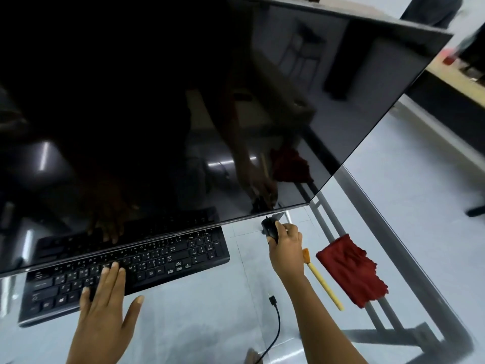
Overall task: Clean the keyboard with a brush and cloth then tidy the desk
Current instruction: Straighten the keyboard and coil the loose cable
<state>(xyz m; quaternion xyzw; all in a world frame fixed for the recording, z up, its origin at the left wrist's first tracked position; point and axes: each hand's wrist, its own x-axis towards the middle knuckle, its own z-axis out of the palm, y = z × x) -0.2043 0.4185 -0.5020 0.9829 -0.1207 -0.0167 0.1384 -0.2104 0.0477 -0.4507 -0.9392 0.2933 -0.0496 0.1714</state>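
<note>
A black keyboard (162,258) lies on the glass desk (210,324), partly tucked under the monitor's lower edge. My left hand (105,308) rests flat on its left keys, fingers spread. My right hand (284,245) grips a black mouse (270,228) to the right of the keyboard, close to the monitor's corner. Just right of that hand lies a brush (324,283) with a yellow handle. A crumpled red cloth (351,271) sits beside the brush, near the desk's right edge.
A large dark monitor (183,101) fills the upper view and overhangs the keyboard. A loose black USB cable (275,311) ends on the glass near my right forearm. The desk's grey metal frame (393,258) runs along the right side, with floor beyond.
</note>
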